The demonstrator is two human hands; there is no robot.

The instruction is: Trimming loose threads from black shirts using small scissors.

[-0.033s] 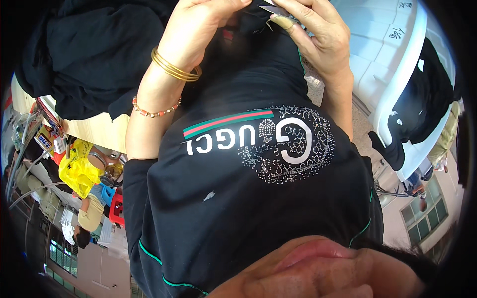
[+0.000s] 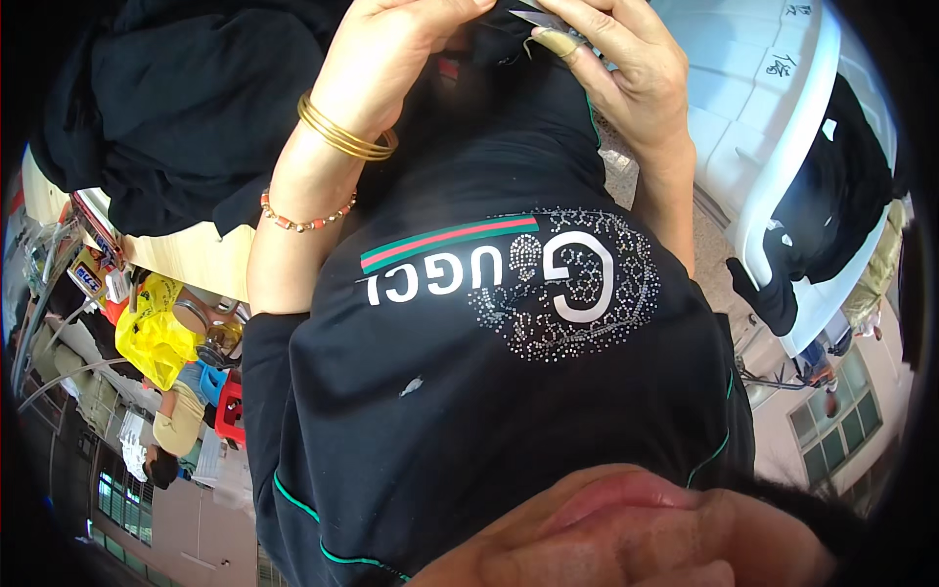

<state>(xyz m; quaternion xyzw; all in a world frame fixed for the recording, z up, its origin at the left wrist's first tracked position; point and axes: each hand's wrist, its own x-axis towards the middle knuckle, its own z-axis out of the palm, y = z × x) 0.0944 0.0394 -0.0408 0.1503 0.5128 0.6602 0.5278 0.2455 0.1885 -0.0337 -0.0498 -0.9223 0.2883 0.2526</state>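
While held up | left hand (image 2: 391, 59) pinching black shirt (image 2: 489, 391) | right hand (image 2: 626, 68) pinching small snips (image 2: 536, 18) | trimming looks unfinished

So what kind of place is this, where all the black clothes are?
It looks like a small garment workshop, probably. Both hands work at the top edge of a black shirt, the right hand holding small metal snips. More black clothes are heaped on a wooden table, and others lie in a white tub.

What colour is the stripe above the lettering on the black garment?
Green and red stripe, on the black garment; clearest in the head view.
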